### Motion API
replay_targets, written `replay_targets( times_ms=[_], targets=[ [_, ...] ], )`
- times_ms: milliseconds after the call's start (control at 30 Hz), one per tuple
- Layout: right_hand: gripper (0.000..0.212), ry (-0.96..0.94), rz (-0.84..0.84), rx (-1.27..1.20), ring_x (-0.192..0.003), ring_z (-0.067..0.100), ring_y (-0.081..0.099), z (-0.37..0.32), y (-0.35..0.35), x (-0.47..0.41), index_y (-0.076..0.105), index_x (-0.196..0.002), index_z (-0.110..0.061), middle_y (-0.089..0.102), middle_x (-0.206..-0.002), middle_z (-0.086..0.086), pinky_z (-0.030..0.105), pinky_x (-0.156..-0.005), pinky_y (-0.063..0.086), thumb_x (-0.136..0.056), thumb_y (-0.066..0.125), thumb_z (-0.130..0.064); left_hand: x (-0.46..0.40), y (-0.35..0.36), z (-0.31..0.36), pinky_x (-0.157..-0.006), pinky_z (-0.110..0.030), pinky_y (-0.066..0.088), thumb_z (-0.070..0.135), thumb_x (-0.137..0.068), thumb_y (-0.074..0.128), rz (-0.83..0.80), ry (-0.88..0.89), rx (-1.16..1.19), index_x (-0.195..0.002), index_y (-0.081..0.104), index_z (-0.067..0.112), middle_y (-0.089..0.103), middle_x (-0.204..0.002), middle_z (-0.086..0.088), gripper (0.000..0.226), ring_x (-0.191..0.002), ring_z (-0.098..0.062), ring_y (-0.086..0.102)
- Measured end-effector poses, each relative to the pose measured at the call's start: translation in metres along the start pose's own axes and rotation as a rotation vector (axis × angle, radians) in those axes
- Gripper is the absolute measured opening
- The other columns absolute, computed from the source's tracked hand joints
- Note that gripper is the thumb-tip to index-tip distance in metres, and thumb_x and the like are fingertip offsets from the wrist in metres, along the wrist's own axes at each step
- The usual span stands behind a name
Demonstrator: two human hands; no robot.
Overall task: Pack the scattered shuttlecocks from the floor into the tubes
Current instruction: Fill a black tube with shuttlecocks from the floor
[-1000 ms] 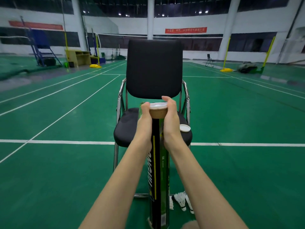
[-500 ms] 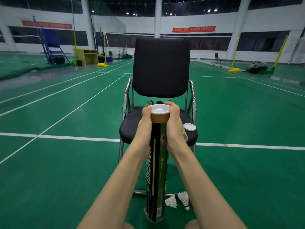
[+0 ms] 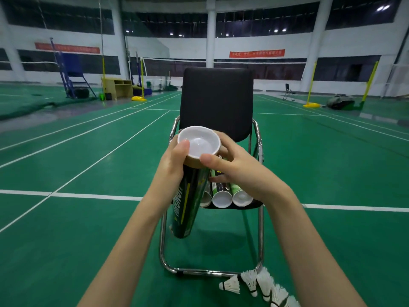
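A dark green and black shuttlecock tube (image 3: 187,204) with a white cap (image 3: 199,141) on its top end is lifted off the floor and tilted. My left hand (image 3: 173,165) grips it just below the cap, thumb on the cap's rim. My right hand (image 3: 232,165) holds the top from the other side, thumb against the cap edge. Three more tubes (image 3: 221,194) lie side by side on the black chair seat (image 3: 254,204), white ends facing me. Several white shuttlecocks (image 3: 254,284) lie on the floor at the chair's front right foot.
The black chair (image 3: 217,103) with a chrome frame stands directly ahead on the green court floor (image 3: 88,229). White court lines cross the floor. Yellow net posts (image 3: 311,85), a wooden desk (image 3: 118,87) and a blue umpire stand (image 3: 70,72) are far behind.
The tube has come up off the floor and tilted, its lower end swinging free. The view moved higher, so the three tubes on the seat now show.
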State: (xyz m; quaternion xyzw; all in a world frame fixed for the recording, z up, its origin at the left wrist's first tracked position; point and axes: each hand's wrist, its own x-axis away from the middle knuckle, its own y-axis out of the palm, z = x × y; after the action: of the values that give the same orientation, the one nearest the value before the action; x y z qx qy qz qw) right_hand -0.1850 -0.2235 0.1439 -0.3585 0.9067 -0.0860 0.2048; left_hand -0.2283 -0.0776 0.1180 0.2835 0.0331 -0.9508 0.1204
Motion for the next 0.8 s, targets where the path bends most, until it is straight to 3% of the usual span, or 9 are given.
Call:
replay_targets(
  times_ms=[67, 133, 267, 400, 467, 567, 633, 700, 800],
  targets=[
    [0.055, -0.035, -0.006, -0.023, -0.104, 0.006, 0.063, -0.005, -0.001, -0.005, 0.043, -0.126, -0.042, 0.058, -0.12, -0.013, 0.034, -0.086, 0.056, -0.078, 0.069, -0.033, -0.004, -0.008, 0.005, -0.092, -0.039, 0.048, 0.055, -0.081, 0.039, -0.052, 0.057, -0.037, -0.119, 0.056, 0.017, 0.063, -0.113, -0.011, 0.057, -0.106, -0.023, 0.06],
    [0.059, -0.106, -0.025, -0.03, -0.103, 0.007, 0.062, -0.009, -0.001, -0.01, 0.044, -0.125, -0.038, 0.056, -0.121, -0.01, 0.027, -0.081, 0.055, -0.076, 0.074, -0.026, -0.009, -0.016, 0.009, -0.088, -0.029, 0.048, 0.053, -0.082, 0.04, -0.098, 0.097, -0.079, -0.118, 0.055, 0.022, 0.063, -0.112, -0.004, 0.05, -0.105, -0.018, 0.059],
    [0.065, -0.227, -0.044, -0.005, -0.113, 0.01, 0.054, -0.008, 0.001, -0.018, 0.043, -0.127, -0.032, 0.053, -0.125, -0.005, 0.027, -0.091, 0.049, -0.072, 0.075, -0.014, -0.015, -0.034, 0.014, -0.085, -0.017, 0.042, 0.052, -0.082, 0.042, -0.182, 0.145, -0.155, -0.117, 0.05, 0.035, 0.06, -0.111, 0.012, 0.041, -0.105, -0.006, 0.055],
    [0.07, -0.266, -0.065, -0.017, -0.116, 0.012, 0.052, -0.001, -0.003, -0.026, 0.043, -0.127, -0.031, 0.05, -0.129, -0.004, 0.026, -0.091, 0.049, -0.071, 0.077, -0.007, -0.026, -0.052, 0.012, -0.088, -0.009, 0.036, 0.063, -0.08, 0.047, -0.32, 0.153, -0.297, -0.125, 0.04, 0.042, 0.052, -0.12, 0.03, 0.05, -0.114, 0.006, 0.047],
    [0.07, -0.221, -0.073, 0.024, -0.115, 0.008, 0.053, 0.018, -0.002, -0.032, 0.044, -0.126, -0.03, 0.051, -0.128, -0.007, 0.025, -0.09, 0.05, -0.07, 0.077, -0.003, -0.03, -0.061, -0.003, -0.094, -0.011, 0.035, 0.067, -0.078, 0.051, -0.405, 0.083, -0.366, -0.129, 0.037, 0.044, 0.046, -0.128, 0.032, 0.058, -0.121, 0.008, 0.042],
    [0.072, -0.14, -0.054, 0.089, -0.113, 0.005, 0.053, 0.061, 0.006, -0.041, 0.046, -0.122, -0.036, 0.051, -0.125, -0.013, 0.025, -0.091, 0.05, -0.068, 0.077, 0.001, -0.025, -0.071, -0.042, -0.091, -0.005, 0.034, 0.035, -0.085, 0.058, -0.463, -0.073, -0.336, -0.128, 0.035, 0.042, 0.044, -0.128, 0.037, 0.05, -0.12, 0.016, 0.038],
    [0.077, -0.122, -0.022, 0.196, -0.112, 0.006, 0.052, 0.087, 0.011, -0.049, 0.044, -0.121, -0.047, 0.051, -0.123, -0.022, 0.024, -0.092, 0.048, -0.067, 0.078, -0.003, -0.025, -0.074, -0.066, -0.092, -0.005, 0.033, 0.014, -0.085, 0.062, -0.444, -0.108, -0.33, -0.13, 0.037, 0.036, 0.045, -0.136, 0.024, 0.057, -0.122, 0.013, 0.037],
    [0.08, -0.109, 0.021, 0.32, -0.109, 0.007, 0.051, 0.106, 0.014, -0.058, 0.04, -0.119, -0.055, 0.051, -0.119, -0.026, 0.019, -0.091, 0.044, -0.066, 0.078, -0.007, -0.031, -0.076, -0.086, -0.095, -0.007, 0.032, 0.004, -0.081, 0.067, -0.414, -0.127, -0.349, -0.135, 0.038, 0.027, 0.042, -0.139, 0.015, 0.066, -0.123, 0.011, 0.038],
    [0.08, -0.099, 0.065, 0.362, -0.118, 0.009, 0.049, 0.135, 0.019, -0.071, 0.04, -0.127, -0.048, 0.049, -0.131, -0.02, 0.029, -0.101, 0.041, -0.067, 0.078, -0.011, -0.04, -0.077, -0.116, -0.099, -0.009, 0.032, -0.006, -0.075, 0.069, -0.352, -0.168, -0.335, -0.143, 0.029, 0.014, 0.037, -0.137, 0.018, 0.082, -0.126, 0.01, 0.036]
  ],
)
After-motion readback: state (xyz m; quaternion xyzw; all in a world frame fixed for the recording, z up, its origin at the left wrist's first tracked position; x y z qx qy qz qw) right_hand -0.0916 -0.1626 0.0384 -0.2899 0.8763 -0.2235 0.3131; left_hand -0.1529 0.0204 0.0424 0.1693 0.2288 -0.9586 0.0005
